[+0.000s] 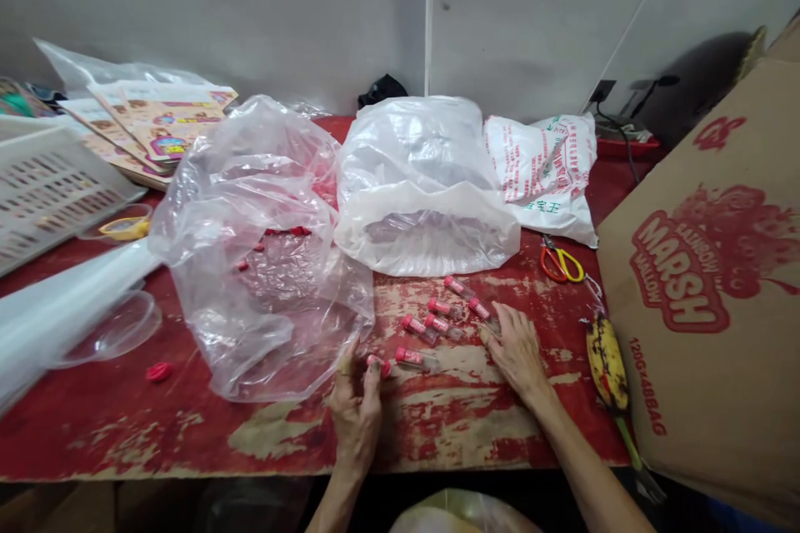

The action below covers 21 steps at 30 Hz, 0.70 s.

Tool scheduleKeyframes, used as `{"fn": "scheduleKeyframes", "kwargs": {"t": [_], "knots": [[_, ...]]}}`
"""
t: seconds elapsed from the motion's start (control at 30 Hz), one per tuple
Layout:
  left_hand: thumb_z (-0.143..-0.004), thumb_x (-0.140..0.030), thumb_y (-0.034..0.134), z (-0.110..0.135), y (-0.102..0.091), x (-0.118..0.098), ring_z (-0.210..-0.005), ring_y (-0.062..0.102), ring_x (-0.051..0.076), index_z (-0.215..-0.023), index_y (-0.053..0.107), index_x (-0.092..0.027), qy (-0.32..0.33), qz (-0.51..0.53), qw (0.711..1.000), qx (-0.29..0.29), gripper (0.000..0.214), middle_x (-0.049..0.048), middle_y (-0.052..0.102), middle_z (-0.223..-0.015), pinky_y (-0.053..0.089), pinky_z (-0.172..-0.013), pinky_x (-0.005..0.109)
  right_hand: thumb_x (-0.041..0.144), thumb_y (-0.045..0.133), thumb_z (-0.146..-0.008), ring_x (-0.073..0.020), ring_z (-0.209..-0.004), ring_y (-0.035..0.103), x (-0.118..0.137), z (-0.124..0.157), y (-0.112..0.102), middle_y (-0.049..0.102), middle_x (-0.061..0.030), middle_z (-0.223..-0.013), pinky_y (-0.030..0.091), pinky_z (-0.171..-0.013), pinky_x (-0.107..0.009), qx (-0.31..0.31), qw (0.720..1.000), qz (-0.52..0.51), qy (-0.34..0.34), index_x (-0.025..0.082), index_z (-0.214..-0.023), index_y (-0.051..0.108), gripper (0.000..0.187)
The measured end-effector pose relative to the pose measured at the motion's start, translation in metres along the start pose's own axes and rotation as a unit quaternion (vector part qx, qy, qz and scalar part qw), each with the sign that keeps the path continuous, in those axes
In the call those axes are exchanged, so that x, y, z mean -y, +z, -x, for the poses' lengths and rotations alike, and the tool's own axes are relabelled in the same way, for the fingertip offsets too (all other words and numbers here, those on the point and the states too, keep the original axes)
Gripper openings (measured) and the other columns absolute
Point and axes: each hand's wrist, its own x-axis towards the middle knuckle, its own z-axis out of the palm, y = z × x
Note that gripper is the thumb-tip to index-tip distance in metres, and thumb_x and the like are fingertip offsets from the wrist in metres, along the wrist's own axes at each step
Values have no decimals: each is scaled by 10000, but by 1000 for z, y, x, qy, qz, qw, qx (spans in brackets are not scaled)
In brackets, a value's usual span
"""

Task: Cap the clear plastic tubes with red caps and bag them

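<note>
Several small clear tubes with pink caps [437, 323] lie on the worn red table [187, 425] in front of me. My left hand [356, 408] rests near the table's front edge, its fingers pinched on one pink-capped tube [379, 364] beside a crumpled clear plastic bag [262, 258]. My right hand [516, 350] lies palm down with fingers stretched toward the tubes, its fingertips touching the nearest tube [481, 310]. Another tube [416, 359] lies between my hands.
A white-clear bag [425, 191] and a printed white bag [550, 166] stand behind the tubes. Orange-yellow scissors [561, 262], a spotted banana [606, 362] and a large cardboard box [718, 283] are right. A white basket [43, 191], clear lids and printed cards are left.
</note>
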Motion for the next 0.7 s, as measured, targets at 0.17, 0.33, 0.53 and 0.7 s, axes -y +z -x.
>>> {"fn": "scheduleKeyframes", "kwargs": {"t": [0.17,0.33,0.53,0.7], "knots": [[-833,-382,548,-2,7,14,-856,662,205,-1149,572,-211,12,-40,999,-9,360,66,686,-973,521,-794,350,187,458,-852,-239,-911,583,0,-5,4,641,-114,-1022,458,-803,-391,34,996,-82,9,161,-1133,572,305],[-851,-274,535,1,10,12,-922,645,199,-1142,565,-202,106,-70,992,-20,301,73,667,-1019,513,-832,349,257,491,-853,-178,-848,605,9,0,-33,617,-57,-978,498,-726,-289,45,961,-261,76,205,-1013,618,210],[-867,-209,520,0,12,7,-1034,615,200,-1244,521,-207,144,-71,987,-15,377,91,642,-1128,490,-905,355,217,536,-852,-189,-853,629,20,6,-60,651,-64,-977,523,-765,-316,35,975,-217,3,222,-1110,582,263],[-871,-207,525,2,9,6,-1025,619,194,-1260,523,-224,155,-65,986,-9,390,76,651,-1120,495,-889,337,122,456,-874,-213,-923,623,26,10,-55,626,-105,-1057,531,-778,-337,-8,985,-110,-129,238,-1338,476,478]]}}
